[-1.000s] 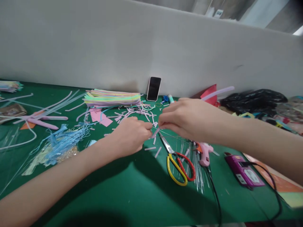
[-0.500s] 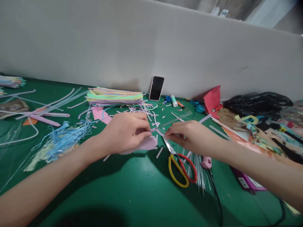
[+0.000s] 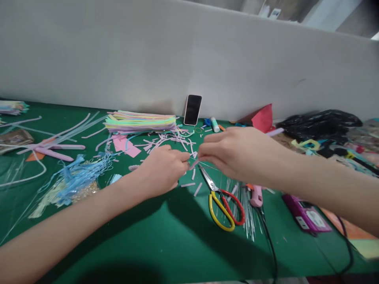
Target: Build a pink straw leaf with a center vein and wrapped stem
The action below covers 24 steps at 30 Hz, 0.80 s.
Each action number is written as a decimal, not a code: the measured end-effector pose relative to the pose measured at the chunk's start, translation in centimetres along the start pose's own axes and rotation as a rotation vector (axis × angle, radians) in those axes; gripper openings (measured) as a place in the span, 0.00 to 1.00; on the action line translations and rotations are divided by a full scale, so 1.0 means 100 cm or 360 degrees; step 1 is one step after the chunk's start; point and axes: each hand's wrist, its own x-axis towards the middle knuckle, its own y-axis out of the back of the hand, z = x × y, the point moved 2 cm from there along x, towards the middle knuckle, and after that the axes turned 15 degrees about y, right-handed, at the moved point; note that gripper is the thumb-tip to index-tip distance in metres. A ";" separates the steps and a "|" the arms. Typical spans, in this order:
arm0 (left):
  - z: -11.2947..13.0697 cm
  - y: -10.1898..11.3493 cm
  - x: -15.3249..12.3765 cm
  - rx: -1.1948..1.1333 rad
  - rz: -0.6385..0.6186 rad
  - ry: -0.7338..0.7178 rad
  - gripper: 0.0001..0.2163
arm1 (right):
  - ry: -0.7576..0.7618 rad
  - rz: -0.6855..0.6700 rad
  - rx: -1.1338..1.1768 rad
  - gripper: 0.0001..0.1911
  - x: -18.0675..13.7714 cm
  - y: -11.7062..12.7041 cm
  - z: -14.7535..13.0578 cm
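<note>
My left hand (image 3: 166, 169) is closed in a pinch at the middle of the green table (image 3: 166, 240). Facing it, my right hand (image 3: 226, 152) pinches a lilac pipe cleaner (image 3: 194, 163), which spans the small gap between the two hands. Its far tip seems to stick out beyond my right hand. Most of what lies inside the left fingers is hidden. Just below my right hand rest scissors (image 3: 213, 187) with one yellow and one red handle, blades slightly apart. Short lilac cuttings (image 3: 197, 189) lie scattered around the hands.
Behind the hands are a pipe cleaner bundle (image 3: 140, 122) and a phone (image 3: 193, 109) leaning on the wall. Blue tassels (image 3: 81, 177) lie left. At right are a pink glue gun (image 3: 256, 196) with its cord, clear sticks (image 3: 248, 217), a purple box (image 3: 306, 215) and a black bag (image 3: 319, 124).
My right hand has risen slightly and moved left, closer to my left hand. The pale lilac piece seen under my left hand is now mostly out of sight. The view has shifted slightly.
</note>
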 end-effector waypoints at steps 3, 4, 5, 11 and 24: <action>0.005 0.004 -0.005 -0.0110 0.0021 -0.0144 0.08 | 0.0058 0.0006 0.0205 0.12 0.006 -0.006 0.024; 0.006 0.006 -0.007 -0.0147 0.0046 -0.0173 0.09 | 0.0067 0.0009 0.0292 0.11 0.006 -0.010 0.031; 0.006 0.009 -0.009 -0.0184 0.0072 -0.0191 0.09 | 0.0063 0.0014 0.0384 0.10 0.006 -0.015 0.036; -0.009 0.023 -0.016 -0.0472 0.0155 0.0042 0.09 | -0.0034 0.0120 0.0784 0.09 -0.010 -0.045 0.042; -0.018 -0.007 0.000 -0.0036 0.0119 0.0103 0.07 | 0.0032 -0.0356 0.0028 0.09 -0.007 -0.025 -0.039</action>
